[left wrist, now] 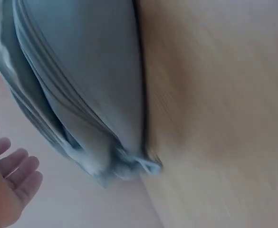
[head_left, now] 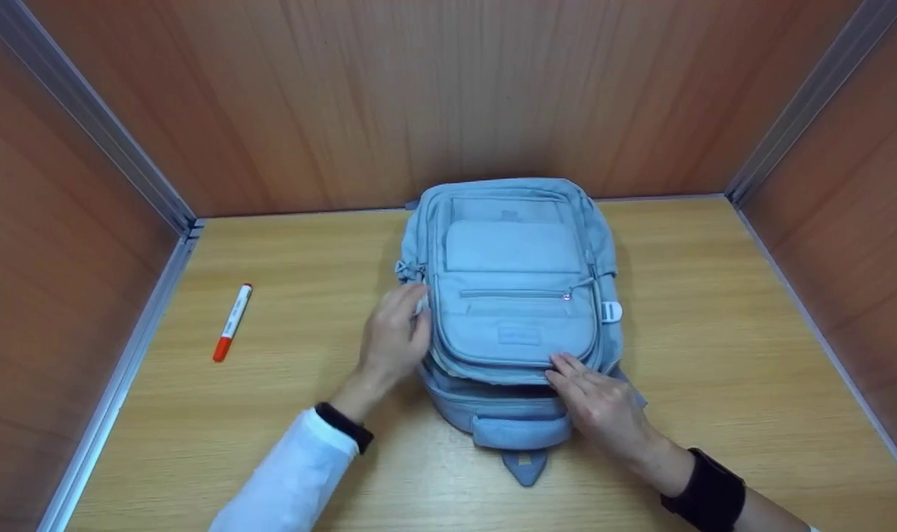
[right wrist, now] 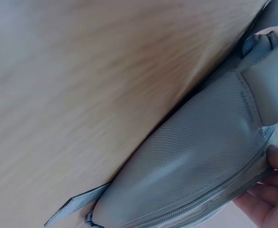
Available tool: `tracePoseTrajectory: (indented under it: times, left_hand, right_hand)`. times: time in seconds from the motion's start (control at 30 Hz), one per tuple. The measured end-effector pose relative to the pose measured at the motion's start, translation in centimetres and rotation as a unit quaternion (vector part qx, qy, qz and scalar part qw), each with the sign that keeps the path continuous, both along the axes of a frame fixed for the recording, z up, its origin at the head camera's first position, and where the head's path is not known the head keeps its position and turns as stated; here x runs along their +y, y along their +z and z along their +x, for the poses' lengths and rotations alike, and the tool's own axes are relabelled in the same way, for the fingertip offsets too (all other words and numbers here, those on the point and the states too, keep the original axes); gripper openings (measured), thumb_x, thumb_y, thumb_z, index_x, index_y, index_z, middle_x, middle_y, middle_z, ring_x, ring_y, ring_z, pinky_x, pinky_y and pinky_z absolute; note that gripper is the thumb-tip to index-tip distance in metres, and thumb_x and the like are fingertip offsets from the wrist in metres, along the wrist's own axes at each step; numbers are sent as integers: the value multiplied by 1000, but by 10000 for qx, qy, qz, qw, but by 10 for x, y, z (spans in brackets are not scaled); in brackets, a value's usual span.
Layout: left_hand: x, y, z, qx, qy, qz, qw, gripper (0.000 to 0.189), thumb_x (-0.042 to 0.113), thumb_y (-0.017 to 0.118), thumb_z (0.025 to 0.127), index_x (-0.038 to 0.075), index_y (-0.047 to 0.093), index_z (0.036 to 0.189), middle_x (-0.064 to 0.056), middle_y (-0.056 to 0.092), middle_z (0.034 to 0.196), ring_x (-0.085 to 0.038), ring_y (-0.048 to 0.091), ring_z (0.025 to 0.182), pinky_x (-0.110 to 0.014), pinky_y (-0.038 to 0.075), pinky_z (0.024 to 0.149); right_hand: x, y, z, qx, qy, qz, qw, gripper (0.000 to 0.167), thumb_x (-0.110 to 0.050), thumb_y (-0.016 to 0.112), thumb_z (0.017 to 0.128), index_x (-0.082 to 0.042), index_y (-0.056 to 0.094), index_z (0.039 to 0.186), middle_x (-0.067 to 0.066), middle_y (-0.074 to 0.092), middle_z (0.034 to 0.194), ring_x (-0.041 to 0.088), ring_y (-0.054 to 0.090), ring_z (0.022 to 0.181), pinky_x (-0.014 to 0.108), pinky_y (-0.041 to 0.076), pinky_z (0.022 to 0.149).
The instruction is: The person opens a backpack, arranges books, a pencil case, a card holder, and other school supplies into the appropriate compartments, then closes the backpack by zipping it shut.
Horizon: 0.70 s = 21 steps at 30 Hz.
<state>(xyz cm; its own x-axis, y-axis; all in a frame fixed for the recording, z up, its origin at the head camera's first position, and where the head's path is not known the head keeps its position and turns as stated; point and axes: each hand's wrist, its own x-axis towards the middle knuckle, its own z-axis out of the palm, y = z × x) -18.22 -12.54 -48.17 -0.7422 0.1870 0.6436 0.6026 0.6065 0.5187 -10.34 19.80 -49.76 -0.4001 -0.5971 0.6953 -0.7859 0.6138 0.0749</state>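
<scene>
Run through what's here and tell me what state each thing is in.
Backpack, lying front up, gaping open at its near end.
Front pocket zip, looks closed.
Side buckle, too small to tell.
Marker, lying flat, capped.
Left hand, fingers loose, at the backpack's side.
Right hand, gripping the backpack's near edge.

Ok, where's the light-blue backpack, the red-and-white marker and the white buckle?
Light-blue backpack (head_left: pixel 515 318): head view, on its front panel.
Red-and-white marker (head_left: pixel 234 319): head view, on its white barrel.
White buckle (head_left: pixel 611 312): head view, on its middle.
</scene>
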Motion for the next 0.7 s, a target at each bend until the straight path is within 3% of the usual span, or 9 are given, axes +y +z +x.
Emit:
tracePoseTrajectory:
  times: [0.13, 0.27, 0.4, 0.5, 0.7]
  left_hand:
    - [-15, -6, -28, -946, 192, -321, 9948, 47, 4, 61, 100, -6, 55, 145, -26, 54, 150, -39, 52, 139, -51, 43, 116]
    - [-24, -10, -53, -1840, 270, -733, 9798, 54, 14, 55, 106, 0, 42, 156, -20, 40, 162, -36, 40, 149, -50, 32, 123]
    - [-29, -15, -72, -2298, 376, -1170, 9655, 56, 21, 51, 108, 5, 37, 160, -17, 34, 167, -36, 32, 153, -50, 26, 126]
    - [-30, -18, -80, -2190, 422, -1372, 9651, 51, 20, 54, 108, 3, 45, 156, -19, 38, 164, -39, 35, 151, -51, 27, 125]
    - [-28, -15, -86, -1310, 417, -1239, 9827, 27, 7, 66, 102, -3, 71, 128, -23, 59, 145, -39, 55, 136, -50, 44, 115]
  right_hand:
    - [3, 0, 1, 29, 51, 49, 10000, 36, -8, 40, 113, 4, 74, 108, 23, 75, 113, 35, 76, 101, 43, 62, 75]
    - [4, 1, 2, -52, 11, 115, 9999, 37, -8, 38, 113, 3, 73, 109, 23, 75, 114, 35, 75, 102, 43, 62, 77]
    - [5, 1, 3, -165, -42, 186, 9997, 37, -8, 37, 113, 2, 73, 110, 22, 74, 115, 34, 75, 105, 42, 62, 79]
    - [4, 1, 3, -169, -58, 225, 9996, 38, -8, 37, 113, 3, 73, 109, 23, 74, 116, 33, 75, 105, 42, 62, 78]
    - [3, 2, 2, -194, -38, 230, 9995, 40, -8, 35, 114, 3, 73, 110, 23, 74, 116, 34, 75, 105, 42, 63, 78]
